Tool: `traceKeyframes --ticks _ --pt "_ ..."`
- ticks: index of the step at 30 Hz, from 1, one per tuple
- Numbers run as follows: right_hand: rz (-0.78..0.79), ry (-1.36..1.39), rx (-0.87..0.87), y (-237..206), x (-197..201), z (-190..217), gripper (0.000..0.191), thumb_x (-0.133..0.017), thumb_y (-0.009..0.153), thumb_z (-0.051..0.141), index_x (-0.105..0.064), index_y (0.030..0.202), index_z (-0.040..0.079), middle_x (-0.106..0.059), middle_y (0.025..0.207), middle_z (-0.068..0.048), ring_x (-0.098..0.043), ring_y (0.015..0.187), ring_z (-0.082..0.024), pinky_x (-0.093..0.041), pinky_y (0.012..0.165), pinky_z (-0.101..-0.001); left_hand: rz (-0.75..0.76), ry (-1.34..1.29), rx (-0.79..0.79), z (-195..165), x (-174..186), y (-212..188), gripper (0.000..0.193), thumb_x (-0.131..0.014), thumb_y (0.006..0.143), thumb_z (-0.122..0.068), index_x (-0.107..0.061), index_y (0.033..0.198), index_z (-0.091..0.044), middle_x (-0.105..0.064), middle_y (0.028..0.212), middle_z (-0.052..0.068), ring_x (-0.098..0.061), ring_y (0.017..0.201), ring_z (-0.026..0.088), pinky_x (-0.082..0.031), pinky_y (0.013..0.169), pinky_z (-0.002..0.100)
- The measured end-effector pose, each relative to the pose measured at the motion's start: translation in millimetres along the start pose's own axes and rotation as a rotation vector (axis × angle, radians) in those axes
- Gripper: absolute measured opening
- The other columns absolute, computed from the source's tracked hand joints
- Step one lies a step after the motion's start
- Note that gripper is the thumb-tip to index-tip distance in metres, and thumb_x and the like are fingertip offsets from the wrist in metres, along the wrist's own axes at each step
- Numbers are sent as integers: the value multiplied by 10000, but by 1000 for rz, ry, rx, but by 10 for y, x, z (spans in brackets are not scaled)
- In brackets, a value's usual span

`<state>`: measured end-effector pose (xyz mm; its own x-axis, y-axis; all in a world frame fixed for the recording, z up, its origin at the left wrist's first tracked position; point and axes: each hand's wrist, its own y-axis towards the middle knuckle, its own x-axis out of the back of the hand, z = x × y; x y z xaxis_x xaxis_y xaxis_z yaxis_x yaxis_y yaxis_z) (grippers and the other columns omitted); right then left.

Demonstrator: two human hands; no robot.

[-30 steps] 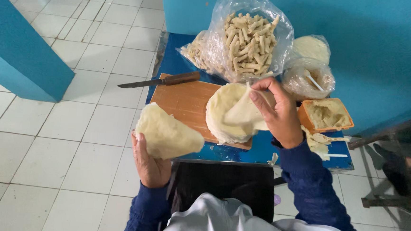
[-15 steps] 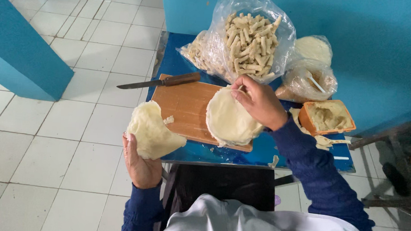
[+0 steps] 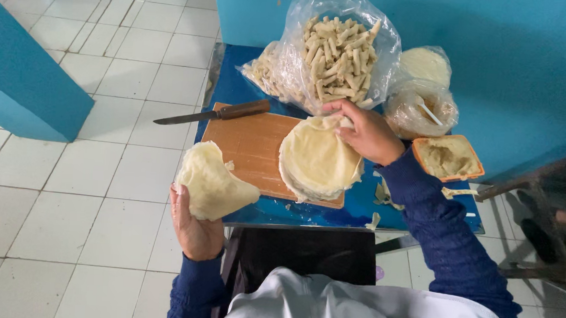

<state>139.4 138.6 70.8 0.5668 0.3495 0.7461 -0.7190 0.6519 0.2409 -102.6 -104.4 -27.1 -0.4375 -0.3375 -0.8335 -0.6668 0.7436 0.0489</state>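
While the left hand [image 3: 195,229] cups 1 folded wrapper [image 3: 212,186], the right hand [image 3: 366,133] pinches the top sheet of the wrapper stack [image 3: 319,161], ready for peeling free.

Blue table [image 3: 248,88], cutting board [image 3: 251,144], knife [image 3: 214,114]

Small table seen from above, with a cutting board [image 3: 251,144] at its centre.
A stack of wrappers [image 3: 319,161] lies on the board's right half; a knife [image 3: 214,114] lies behind the board; a bag of rolls [image 3: 335,51] stands further back; a filling tub [image 3: 448,157] sits right.
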Motion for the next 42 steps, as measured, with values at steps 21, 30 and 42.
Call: traceKeyframes --ticks 21,30,42 --pt "-318 -370 209 -213 -823 509 139 -719 902 152 -593 882 96 -612 872 -64 -617 875 -289 -504 764 -421 1 7 14 22 -90 -76 374 -509 1076 -249 -450 1390 -55 -599 1336 139 -626 1208 270 -545 1000 427" --pt "-354 -261 171 -261 -864 598 121 -721 909 118 -609 882 79 -627 884 -54 -628 878 -275 -509 776 -405 26 2 47 13 -180 -80 405 -510 1069 -253 -435 1424 -74 -582 1353 129 -614 1224 270 -531 1015 437" --pt "48 -199 317 -758 113 394 218 -732 772 82 -674 983 77 -663 1098 -70 -624 1078 -291 -464 932 -424 72 -3 8 -23 -165 -44 416 -499 1079 -257 -436 1440 -59 -581 1388 140 -602 1267 284 -517 1062 449"
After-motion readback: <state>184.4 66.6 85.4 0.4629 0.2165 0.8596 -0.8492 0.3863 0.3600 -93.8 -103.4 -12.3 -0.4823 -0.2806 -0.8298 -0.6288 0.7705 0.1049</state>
